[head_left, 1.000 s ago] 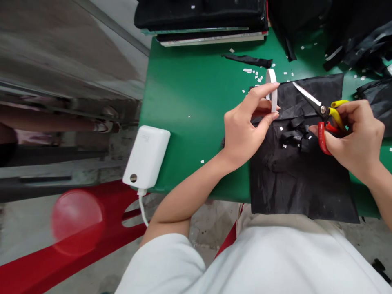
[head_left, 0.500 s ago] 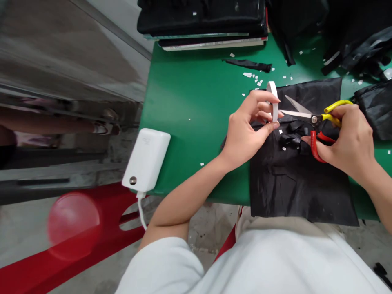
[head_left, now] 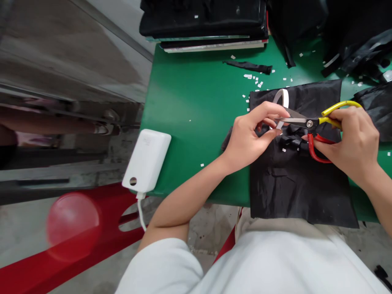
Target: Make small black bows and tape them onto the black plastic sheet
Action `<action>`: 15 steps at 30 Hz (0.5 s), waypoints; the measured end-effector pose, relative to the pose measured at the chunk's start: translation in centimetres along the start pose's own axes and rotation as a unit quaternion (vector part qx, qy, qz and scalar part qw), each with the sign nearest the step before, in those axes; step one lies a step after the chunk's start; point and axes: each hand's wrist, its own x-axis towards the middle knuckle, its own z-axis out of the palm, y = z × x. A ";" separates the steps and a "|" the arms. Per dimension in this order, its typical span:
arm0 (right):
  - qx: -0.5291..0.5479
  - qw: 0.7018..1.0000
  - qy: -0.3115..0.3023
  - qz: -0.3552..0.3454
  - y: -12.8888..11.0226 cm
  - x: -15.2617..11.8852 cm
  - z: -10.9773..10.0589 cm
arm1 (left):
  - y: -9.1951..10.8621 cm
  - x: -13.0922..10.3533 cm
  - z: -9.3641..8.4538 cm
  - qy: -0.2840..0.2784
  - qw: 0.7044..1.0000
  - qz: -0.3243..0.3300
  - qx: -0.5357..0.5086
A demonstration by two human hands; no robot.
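My left hand [head_left: 249, 132] is closed on a white roll of narrow tape [head_left: 285, 98], its ring tilted above the fingertips. My right hand [head_left: 357, 143] grips scissors [head_left: 310, 123] with one yellow and one red handle. Their blades point left and reach my left fingertips, across the white tape; whether they cut it I cannot tell. Beneath both hands lies a black fabric sheet [head_left: 294, 183], which hangs over the table's front edge. Crumpled black strips [head_left: 292, 141] and small white bits rest on it.
On the green table [head_left: 183, 98] are scattered white snippets [head_left: 257, 81] and a black strip [head_left: 251, 66]. A white power bank [head_left: 147, 159] with a cable sits at the left edge. Stacked black fabric [head_left: 202, 18] lies at the back, more black material [head_left: 361, 45] at the right. A red stool [head_left: 113, 212] stands lower left.
The tape roll has tilted and turned in my left hand, showing more of its ring. The scissors have moved left, their blades closing nearer together at the left fingertips.
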 end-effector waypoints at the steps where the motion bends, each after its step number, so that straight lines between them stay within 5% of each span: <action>1: -0.005 1.000 0.001 -0.003 0.0 0.0 0.0 | 0.0 0.0 0.0 -0.001 1.000 0.010 0.000; 15: -0.056 0.998 -0.006 -0.015 0.1 -0.4 -0.5 | 0.3 0.0 0.0 0.016 0.996 0.053 0.069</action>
